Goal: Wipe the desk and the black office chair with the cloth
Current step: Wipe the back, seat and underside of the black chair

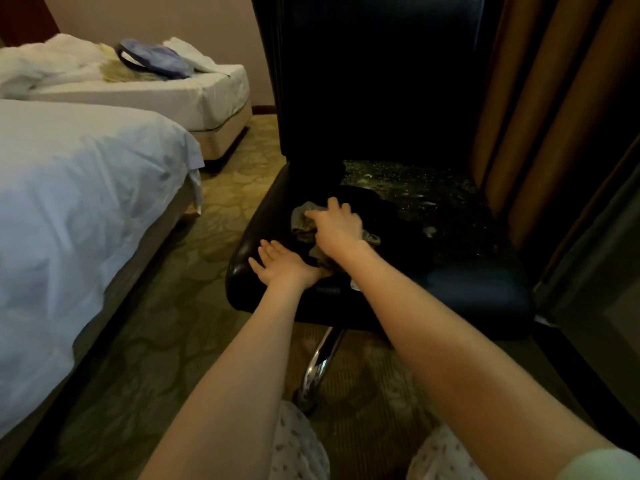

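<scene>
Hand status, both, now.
Left hand: open, fingers straight, resting on the chair seat near its front edge.
Right hand: on the cloth, pressing it down; whether it grips cannot be told.

The black office chair (467, 285) is covered in a smooth, glossy, leather-like material that catches highlights along the seat's front edge. At the rear right of the seat, a worn patch (415, 192) looks rough, cracked and flaking. The crumpled grey cloth (303, 216) is soft, matt fabric. The curved chrome chair leg (320, 362) is shiny polished metal. The white bed sheet (69, 188) is matt, wrinkled cloth, and the patterned carpet (173, 323) is dull.
</scene>
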Demonstrator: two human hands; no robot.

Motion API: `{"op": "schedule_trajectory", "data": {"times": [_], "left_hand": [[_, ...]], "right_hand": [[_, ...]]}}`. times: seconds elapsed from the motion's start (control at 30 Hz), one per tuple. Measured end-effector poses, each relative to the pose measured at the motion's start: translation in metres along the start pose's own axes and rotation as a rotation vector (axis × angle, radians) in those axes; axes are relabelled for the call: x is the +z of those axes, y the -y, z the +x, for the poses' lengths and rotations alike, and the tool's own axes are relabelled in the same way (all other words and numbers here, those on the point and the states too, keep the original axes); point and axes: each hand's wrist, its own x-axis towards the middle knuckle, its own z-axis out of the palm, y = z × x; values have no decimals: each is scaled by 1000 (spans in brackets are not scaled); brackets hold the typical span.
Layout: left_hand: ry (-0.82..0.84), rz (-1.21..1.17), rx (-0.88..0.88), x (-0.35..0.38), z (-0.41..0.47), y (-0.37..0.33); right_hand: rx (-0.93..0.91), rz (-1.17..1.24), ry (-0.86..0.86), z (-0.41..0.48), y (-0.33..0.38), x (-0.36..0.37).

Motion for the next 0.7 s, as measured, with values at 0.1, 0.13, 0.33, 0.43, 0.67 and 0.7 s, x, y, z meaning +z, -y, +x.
{"op": "schedule_trajectory", "data": {"times": [0.1, 0.13, 0.33, 0.43, 0.67, 0.7], "left_hand": [[-11, -26, 20, -1, 6, 6], [-12, -29, 23, -3, 6, 8], [-22, -35, 39, -8, 4, 8], [-70, -14, 33, -9, -3, -1], [-186, -72, 432, -4, -43, -70], [-165, -80, 485, 0, -45, -78]], "right_hand": [[44, 87, 21, -9, -44, -2], [68, 105, 22, -13, -60, -2], [399, 40, -45, -45, -148, -5], [529, 37, -37, -58, -175, -8], [556, 134, -84, -67, -181, -8], [552, 179, -102, -70, -183, -9]]}}
